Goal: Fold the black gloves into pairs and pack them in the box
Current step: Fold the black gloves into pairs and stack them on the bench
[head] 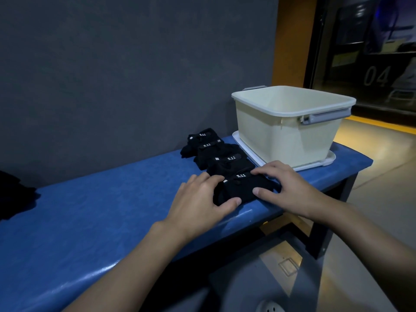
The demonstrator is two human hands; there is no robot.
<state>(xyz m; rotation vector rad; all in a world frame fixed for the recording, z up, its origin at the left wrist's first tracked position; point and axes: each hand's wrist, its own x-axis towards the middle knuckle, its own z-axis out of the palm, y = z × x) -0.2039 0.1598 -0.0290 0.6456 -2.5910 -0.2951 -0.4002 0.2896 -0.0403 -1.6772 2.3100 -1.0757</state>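
Head view: I see left grip (198,199) and right grip (290,188) both clasping nearest pair (240,190) at counter (101,210) front edge, near box (281,136). I'd squeeze fold tight, lift level, keep halves stacked, lower flat into box corner. Three pairs (227,163) lie behind.

Black folded fabric gloves (243,190): plain black, each bundle marked with white "5.11" lettering.
Cream rectangular plastic box (281,138): walls were pale cream, the rim white, the handles (326,117) grey.
White flat plastic lid (247,147): plain white.
Blue padded bench top (101,217): glossy blue with a faint mottled grain.
Dark grey wall (112,75): unpatterned.
Orange wall strip (292,41): plain orange.
Black cloth heap (13,194): plain black.
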